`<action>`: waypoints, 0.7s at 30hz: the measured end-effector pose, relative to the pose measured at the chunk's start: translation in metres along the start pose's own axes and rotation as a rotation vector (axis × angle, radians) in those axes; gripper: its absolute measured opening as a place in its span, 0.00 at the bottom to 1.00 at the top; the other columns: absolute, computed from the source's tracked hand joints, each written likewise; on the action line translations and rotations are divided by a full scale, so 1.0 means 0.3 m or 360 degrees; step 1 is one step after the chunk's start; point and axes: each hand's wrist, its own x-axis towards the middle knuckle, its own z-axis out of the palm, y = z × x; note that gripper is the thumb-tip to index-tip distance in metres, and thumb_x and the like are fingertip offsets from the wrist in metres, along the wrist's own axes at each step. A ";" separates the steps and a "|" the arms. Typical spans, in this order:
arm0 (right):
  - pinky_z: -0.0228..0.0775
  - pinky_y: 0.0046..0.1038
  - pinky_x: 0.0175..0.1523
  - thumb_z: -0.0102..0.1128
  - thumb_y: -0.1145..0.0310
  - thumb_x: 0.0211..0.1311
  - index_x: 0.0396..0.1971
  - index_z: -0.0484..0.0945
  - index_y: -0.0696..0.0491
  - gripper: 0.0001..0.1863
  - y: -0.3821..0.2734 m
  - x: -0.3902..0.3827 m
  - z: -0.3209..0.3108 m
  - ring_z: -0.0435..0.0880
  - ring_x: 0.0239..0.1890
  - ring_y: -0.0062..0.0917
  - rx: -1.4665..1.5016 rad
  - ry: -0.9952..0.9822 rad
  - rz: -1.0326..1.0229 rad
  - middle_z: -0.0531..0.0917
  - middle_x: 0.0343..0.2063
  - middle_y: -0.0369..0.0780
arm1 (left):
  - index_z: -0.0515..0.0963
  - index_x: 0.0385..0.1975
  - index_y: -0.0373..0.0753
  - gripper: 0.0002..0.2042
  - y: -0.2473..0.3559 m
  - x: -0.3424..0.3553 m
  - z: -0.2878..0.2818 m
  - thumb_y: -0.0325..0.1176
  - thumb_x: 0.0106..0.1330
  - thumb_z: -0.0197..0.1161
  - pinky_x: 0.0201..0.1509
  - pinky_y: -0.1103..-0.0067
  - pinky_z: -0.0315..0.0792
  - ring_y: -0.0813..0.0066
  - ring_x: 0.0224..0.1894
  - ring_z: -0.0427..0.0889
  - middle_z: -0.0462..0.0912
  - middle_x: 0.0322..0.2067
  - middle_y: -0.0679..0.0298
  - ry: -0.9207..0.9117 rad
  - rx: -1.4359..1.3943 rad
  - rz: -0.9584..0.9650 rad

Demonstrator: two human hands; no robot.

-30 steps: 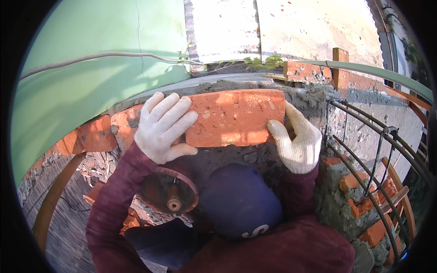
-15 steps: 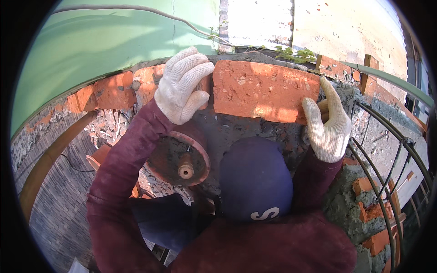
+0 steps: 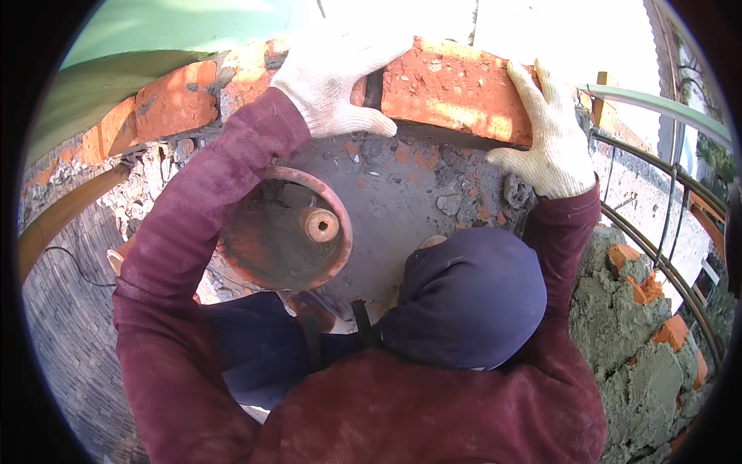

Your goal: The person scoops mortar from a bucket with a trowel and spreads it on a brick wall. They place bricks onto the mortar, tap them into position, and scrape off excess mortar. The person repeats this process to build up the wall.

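Observation:
A orange-red brick [image 3: 456, 91] lies at the right end of a row along the top of a low wall. My left hand [image 3: 328, 93], in a white knitted glove, spans the brick's left end. Its fingers reach over the top edge, washed out by glare, and its thumb points right below. Beside this end a narrow dark gap separates the brick from its neighbour. My right hand [image 3: 553, 139], gloved too, rests on the brick's right end with two fingers straight against it and the thumb spread out underneath.
Below my left forearm stands a round reddish basin [image 3: 340, 259] holding grey mortar and a tool with a wooden handle [image 3: 321, 224]. Bent steel bars [image 3: 657, 251] curve along the right, by rough mortared brickwork [image 3: 626, 371]. A green wall [image 3: 170, 27] rises behind the bricks.
The view has shifted, so the wall sits higher in it. My left hand has come across onto the brick's left end. My right fingers have straightened, and the thumb has slid off the brick's face.

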 end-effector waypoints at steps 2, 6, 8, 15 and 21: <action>0.64 0.47 0.73 0.83 0.63 0.30 0.71 0.70 0.42 0.57 0.014 0.010 0.010 0.68 0.71 0.52 0.0086 0.0097 -0.0030 0.68 0.70 0.53 | 0.68 0.73 0.53 0.51 0.007 -0.001 0.011 0.59 0.44 0.81 0.71 0.58 0.67 0.51 0.66 0.75 0.77 0.65 0.55 -0.0028 -0.0059 -0.0065; 0.68 0.43 0.71 0.78 0.66 0.31 0.67 0.75 0.45 0.50 0.036 0.011 -0.014 0.74 0.67 0.48 0.0008 0.0164 -0.0130 0.75 0.65 0.50 | 0.69 0.72 0.55 0.49 0.031 0.010 0.017 0.63 0.46 0.79 0.72 0.56 0.66 0.49 0.68 0.72 0.75 0.66 0.54 -0.0034 0.0028 -0.0126; 0.68 0.42 0.71 0.77 0.66 0.31 0.66 0.76 0.46 0.49 0.037 0.009 -0.028 0.74 0.66 0.48 0.0004 0.0159 -0.0127 0.76 0.65 0.49 | 0.70 0.72 0.55 0.49 0.040 0.016 0.018 0.66 0.47 0.77 0.72 0.55 0.65 0.48 0.69 0.71 0.74 0.67 0.54 -0.0008 0.0081 -0.0144; 0.67 0.41 0.72 0.76 0.67 0.30 0.67 0.75 0.47 0.51 0.039 0.002 -0.015 0.74 0.68 0.45 0.0156 0.0131 -0.0022 0.75 0.65 0.49 | 0.66 0.74 0.58 0.49 0.050 0.012 0.027 0.69 0.51 0.73 0.74 0.53 0.62 0.47 0.72 0.67 0.70 0.71 0.54 -0.0136 0.0020 -0.0250; 0.67 0.38 0.71 0.77 0.62 0.50 0.67 0.75 0.49 0.40 0.096 -0.058 -0.018 0.74 0.68 0.41 0.0109 0.0345 -0.0110 0.78 0.63 0.48 | 0.67 0.74 0.61 0.44 0.053 0.027 0.012 0.67 0.56 0.71 0.73 0.54 0.64 0.49 0.71 0.68 0.70 0.71 0.55 -0.0173 0.0005 -0.0137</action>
